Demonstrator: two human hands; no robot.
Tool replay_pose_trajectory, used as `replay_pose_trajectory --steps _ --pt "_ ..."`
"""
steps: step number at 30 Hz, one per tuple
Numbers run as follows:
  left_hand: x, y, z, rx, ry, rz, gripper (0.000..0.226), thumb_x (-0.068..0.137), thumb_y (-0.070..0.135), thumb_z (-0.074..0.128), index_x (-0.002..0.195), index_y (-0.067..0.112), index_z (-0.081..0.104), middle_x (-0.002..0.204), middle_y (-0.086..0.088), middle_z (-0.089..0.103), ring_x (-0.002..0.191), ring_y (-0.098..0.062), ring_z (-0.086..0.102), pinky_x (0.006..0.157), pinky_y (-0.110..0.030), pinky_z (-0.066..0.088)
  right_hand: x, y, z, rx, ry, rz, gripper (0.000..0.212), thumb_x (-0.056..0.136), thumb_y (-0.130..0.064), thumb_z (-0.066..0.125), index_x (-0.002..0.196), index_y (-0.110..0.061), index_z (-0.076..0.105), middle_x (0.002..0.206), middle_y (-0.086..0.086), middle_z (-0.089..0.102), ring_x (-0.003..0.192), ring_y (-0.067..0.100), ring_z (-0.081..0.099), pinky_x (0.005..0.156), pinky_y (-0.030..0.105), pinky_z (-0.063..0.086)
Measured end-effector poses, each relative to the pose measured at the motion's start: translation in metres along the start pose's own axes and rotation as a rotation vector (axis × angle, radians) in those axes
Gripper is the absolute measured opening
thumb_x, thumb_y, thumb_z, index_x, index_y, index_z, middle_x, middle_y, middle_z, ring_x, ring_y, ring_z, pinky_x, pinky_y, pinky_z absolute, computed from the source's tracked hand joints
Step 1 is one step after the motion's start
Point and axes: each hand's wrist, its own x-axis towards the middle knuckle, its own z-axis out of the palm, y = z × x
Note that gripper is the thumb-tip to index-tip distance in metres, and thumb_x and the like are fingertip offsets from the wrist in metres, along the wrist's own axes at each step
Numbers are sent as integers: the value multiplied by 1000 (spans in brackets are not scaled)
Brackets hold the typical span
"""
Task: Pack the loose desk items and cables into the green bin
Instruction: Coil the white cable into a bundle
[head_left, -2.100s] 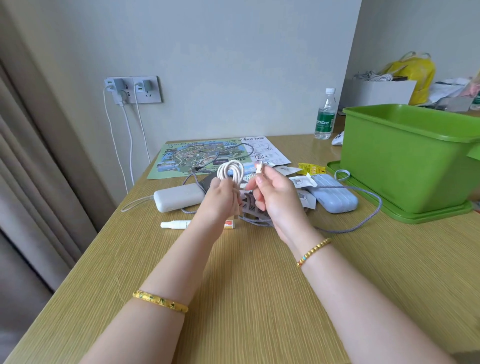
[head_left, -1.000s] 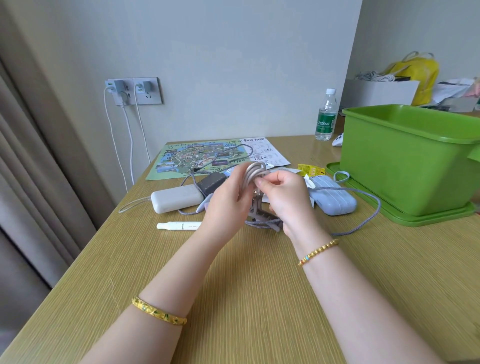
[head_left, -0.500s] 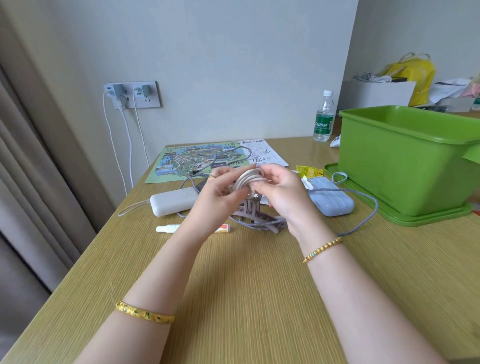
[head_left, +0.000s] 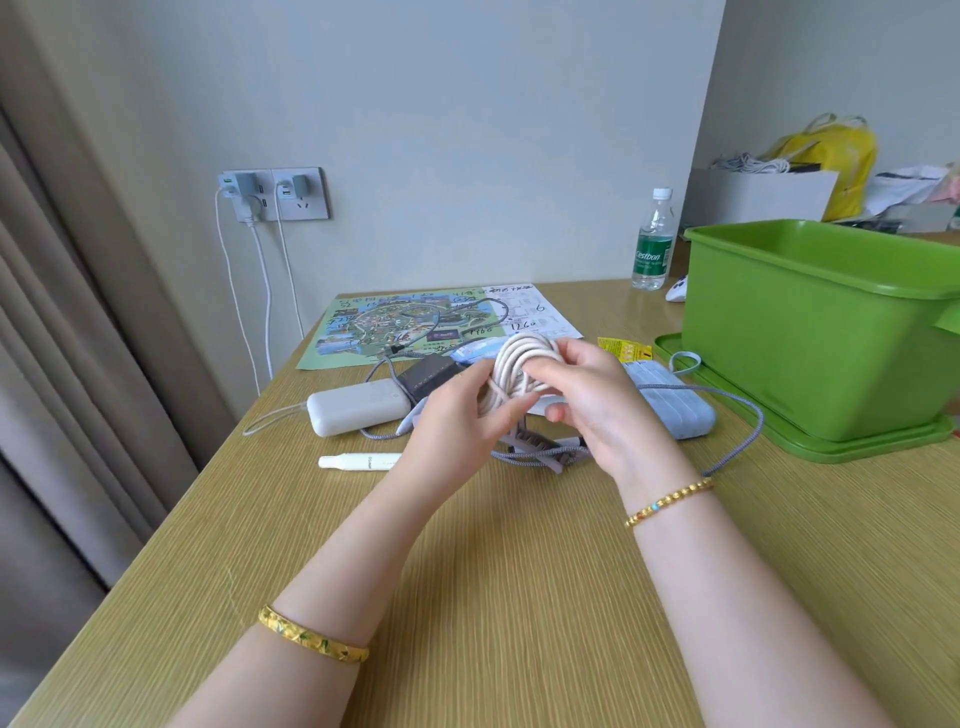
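both forearms reach forward over the desk (head_left: 467, 597), hands meeting above it, raised clear of its top. left hand (head_left: 457, 415) on the left, palm turned inward, fingers curled around the lower part of the coiled white cable (head_left: 519, 369). right hand (head_left: 582, 395) opposite, back toward the camera, thumb and fingers pinching the coil's upper loops. gold bangle on left forearm, beaded bracelet on right wrist.

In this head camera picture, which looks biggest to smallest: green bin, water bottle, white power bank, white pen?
1. Green bin
2. Water bottle and white power bank: look alike, and the bottle stands farther back, so unranked
3. White pen
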Motion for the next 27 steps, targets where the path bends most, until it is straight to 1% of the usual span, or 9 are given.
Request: replay_pose_trajectory --steps 3,5,8,12,16,18,21,24,27 --pt "3 -2 -5 -177 1 -147 22 92 37 52 74 25 54 61 11 55 50 0 43 53 -18 35 -1 -3 -7 170 -183 -45 14 87 -10 57 95 -20 63 93 -2 63 90 12 57 73 27 40" --pt "5 -5 -7 -351 26 -296 33 96 39 43 72 21 56 65 4 59 52 -6 50 49 -20 37 0 -2 -10 249 -160 -83 24 89 -5 53 106 -21 61 100 -3 62 94 8 57 75 24 43" --pt "7 -7 -12 -558 30 -451 38 97 37 38 69 22 59 58 7 61 56 -9 53 53 -22 36 0 -1 -10 116 -132 -119 32 92 -1 48 115 -20 59 107 -3 63 98 8 56 74 21 43" --pt "8 -4 -12 -743 -33 -562 38 95 37 41 64 20 56 52 5 57 58 -13 50 52 -23 35 0 2 -2 -39 -119 -157 20 90 -9 56 106 -21 59 103 0 65 89 6 59 66 16 43" --pt "8 -2 -16 -889 -169 -677 35 92 37 42 64 20 52 48 6 51 42 -8 48 40 -15 37 1 3 0 -86 -149 -216 18 87 -8 60 91 -25 54 87 -6 62 76 4 56 57 8 42" --pt "8 -1 -17 -947 -223 -717 36 94 36 40 66 18 52 46 5 51 36 -7 45 35 -12 34 2 5 2 -157 -124 -260 19 86 -6 61 84 -23 53 81 -1 60 73 9 55 62 11 42" --pt "9 0 -17 -981 -216 -759 34 95 35 38 70 16 52 47 1 54 31 -8 43 31 -11 32 4 8 5 -251 -27 -347 20 83 -7 64 76 -20 52 78 5 57 73 14 52 70 25 43" --pt "11 -1 -19 -1016 -228 -810 34 96 32 37 72 12 51 44 -1 53 28 -7 41 29 -9 29 4 7 6 -276 6 -405 28 81 -10 68 79 -28 47 78 -6 53 69 8 49 71 22 43" --pt "10 -2 -21 -1027 -265 -823 37 97 33 36 72 10 51 44 -2 53 27 -7 42 27 -9 28 4 8 6 -313 -6 -443 26 81 -8 68 79 -26 50 75 -11 54 67 2 49 71 17 43"
